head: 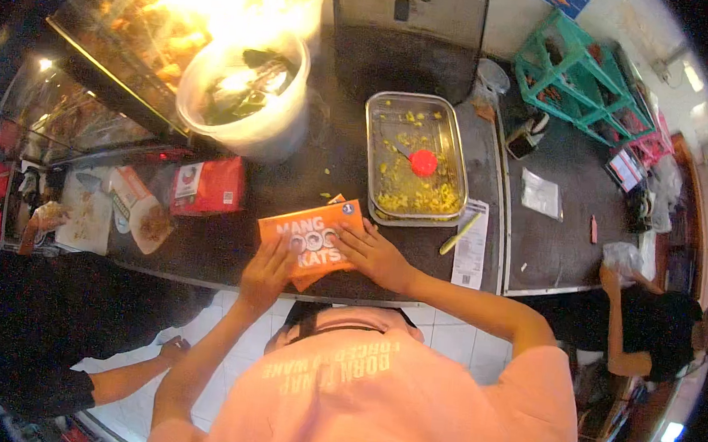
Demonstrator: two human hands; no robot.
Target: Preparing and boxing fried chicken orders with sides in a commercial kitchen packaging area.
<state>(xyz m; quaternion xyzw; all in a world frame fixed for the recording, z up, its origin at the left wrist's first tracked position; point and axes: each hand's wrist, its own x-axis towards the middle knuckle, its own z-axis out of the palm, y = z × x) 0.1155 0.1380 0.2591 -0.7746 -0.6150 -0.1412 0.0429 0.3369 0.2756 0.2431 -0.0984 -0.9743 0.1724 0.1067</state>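
Observation:
A flat orange carton box (pixel 312 233) with white printing lies tilted near the counter's front edge. Across its left front part stretch the fingers of my left hand (pixel 269 270). My right hand (pixel 376 254) grips its right side, fingers spread over the printed face. Another orange piece (pixel 304 281) pokes out from beneath; whether it is a second box cannot be told. Just beyond my right hand stands a rectangular metal tray (pixel 368 153) with scattered yellow food bits and a utensil with a red round part (pixel 423 163).
Left are a red box (pixel 210 188), a paper food pouch (pixel 145 217), a white tub (pixel 242 137) and a lit food case (pixel 151 24). Right of the tray, a yellow-green pen (pixel 460 232) lies on a receipt (pixel 469 261). One co-worker's hand (pixel 48 222) is left; another's (pixel 611 278) holds plastic.

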